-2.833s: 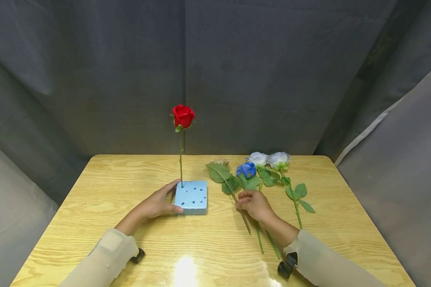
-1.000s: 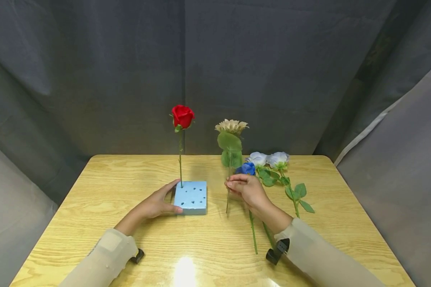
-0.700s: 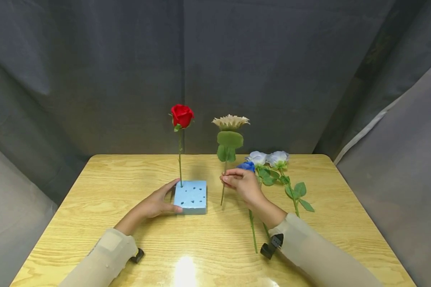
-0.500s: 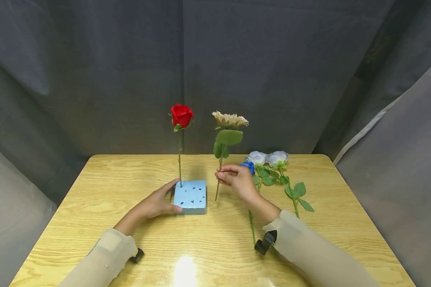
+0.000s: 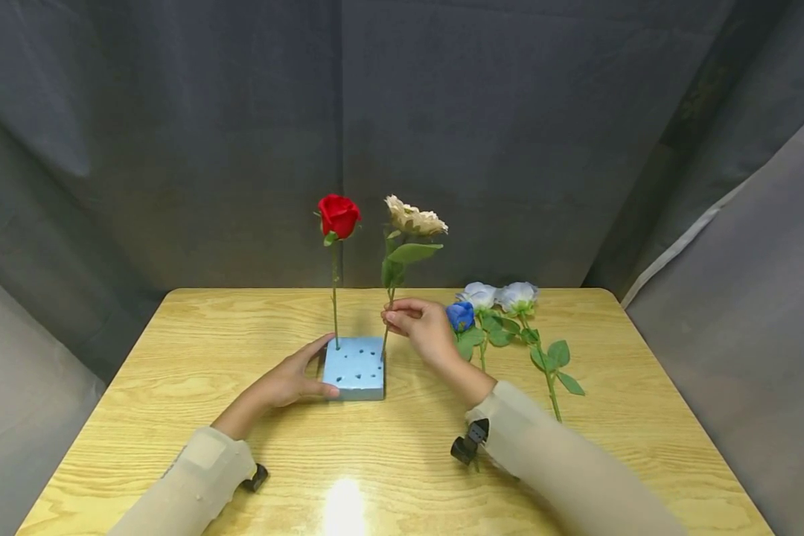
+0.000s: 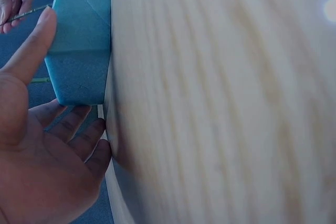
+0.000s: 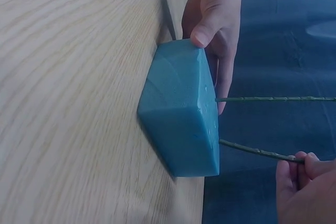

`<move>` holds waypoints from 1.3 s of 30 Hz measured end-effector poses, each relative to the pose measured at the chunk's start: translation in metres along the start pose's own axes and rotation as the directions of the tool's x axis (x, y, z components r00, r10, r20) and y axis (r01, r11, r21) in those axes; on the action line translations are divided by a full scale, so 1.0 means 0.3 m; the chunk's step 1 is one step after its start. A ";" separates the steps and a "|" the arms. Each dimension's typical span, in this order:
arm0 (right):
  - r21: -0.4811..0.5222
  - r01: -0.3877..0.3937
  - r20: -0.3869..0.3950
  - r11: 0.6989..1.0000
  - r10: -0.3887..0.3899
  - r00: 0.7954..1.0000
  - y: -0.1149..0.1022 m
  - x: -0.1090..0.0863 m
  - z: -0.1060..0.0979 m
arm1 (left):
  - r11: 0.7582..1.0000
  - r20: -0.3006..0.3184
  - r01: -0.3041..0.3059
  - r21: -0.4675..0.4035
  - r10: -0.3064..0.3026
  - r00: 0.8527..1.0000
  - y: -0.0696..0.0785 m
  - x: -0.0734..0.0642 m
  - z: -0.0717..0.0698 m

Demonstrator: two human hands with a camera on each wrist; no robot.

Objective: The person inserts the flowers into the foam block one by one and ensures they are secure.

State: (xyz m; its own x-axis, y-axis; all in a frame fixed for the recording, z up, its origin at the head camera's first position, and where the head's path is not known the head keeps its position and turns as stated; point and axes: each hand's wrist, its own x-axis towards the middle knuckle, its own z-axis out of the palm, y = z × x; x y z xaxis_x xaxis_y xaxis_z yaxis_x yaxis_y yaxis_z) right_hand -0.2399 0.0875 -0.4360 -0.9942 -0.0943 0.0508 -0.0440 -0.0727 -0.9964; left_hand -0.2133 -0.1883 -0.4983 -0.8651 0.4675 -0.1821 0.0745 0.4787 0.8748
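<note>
A light-blue foam block dotted with holes sits on the wooden table. My left hand holds its left side, the thumb at the front corner and fingers around the back, as the left wrist view shows too. A red rose stands upright in the block's back left hole. With thumb and fingertips, my right hand pinches the stem of a cream, many-petalled flower with green leaves. This flower leans right, and in the right wrist view its stem reaches the top face of the block.
To the right lie a blue rose and two pale lilac-white roses, stems toward the front; my right forearm covers part of them. Grey curtains hang behind and beside the table.
My right hand has picked the cream flower up off the table, raised it upright and carried it left until its stem meets the block's right side. My left hand stays in place.
</note>
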 end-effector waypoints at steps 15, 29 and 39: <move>-0.030 0.048 -0.006 0.998 -0.048 0.999 0.013 0.036 0.077 | 1.000 -0.001 0.007 0.009 -0.007 1.000 -0.005 0.007 0.001; -0.063 0.068 0.005 0.996 -0.068 0.998 0.046 0.044 0.105 | 1.000 -0.011 -0.009 0.017 0.009 1.000 0.004 0.007 0.002; -0.100 0.067 0.019 0.993 -0.065 0.998 0.066 0.029 0.111 | 1.000 -0.010 -0.006 0.001 0.006 1.000 0.007 0.004 0.003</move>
State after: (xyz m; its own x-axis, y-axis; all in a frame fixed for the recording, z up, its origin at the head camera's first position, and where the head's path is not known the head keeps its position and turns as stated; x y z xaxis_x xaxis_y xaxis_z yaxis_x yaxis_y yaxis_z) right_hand -0.2461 0.0524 -0.4530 -0.9872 -0.1084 0.1170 -0.1199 0.0210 -0.9926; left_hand -0.2138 -0.1861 -0.4971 -0.8697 0.4626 -0.1721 0.0802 0.4765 0.8755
